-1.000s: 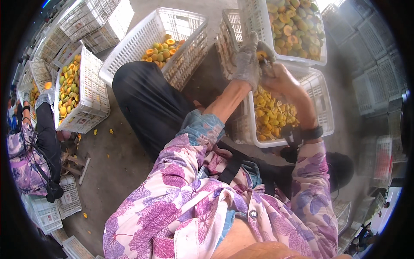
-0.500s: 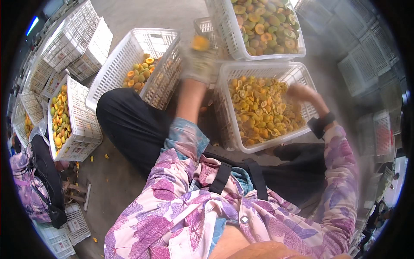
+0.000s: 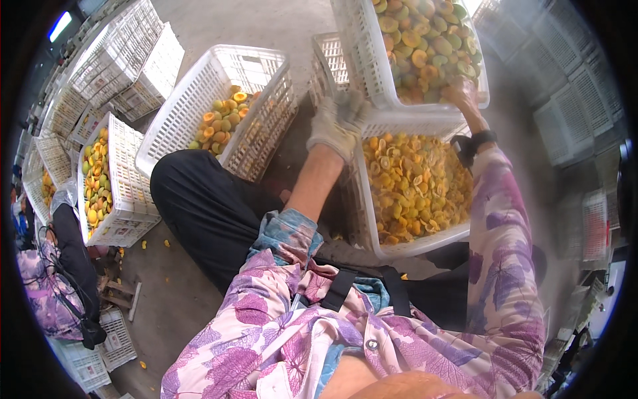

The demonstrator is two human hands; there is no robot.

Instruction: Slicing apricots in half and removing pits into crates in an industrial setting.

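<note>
My left hand, in a pale work glove, is over the gap beside the left rim of the lower white crate. Its fingers look loosely apart, and no fruit shows in them. Yellow-orange fruit scraps fill much of that crate. My bare right hand reaches over the near rim of the upper white crate, among green and orange fruit halves. The fingertips there are blurred and partly hidden, so any hold is unclear. A dark band circles my right wrist.
Left of my legs, a white crate holds orange fruit halves. Beyond it is another fruit-filled crate. Stacked crates rise at far left, more at right. Fruit bits lie on the floor.
My left hand has moved right and toward me; the orange fruit piece seen at it is gone from view. My right hand has moved from above the scraps up to the upper crate's fruit.
</note>
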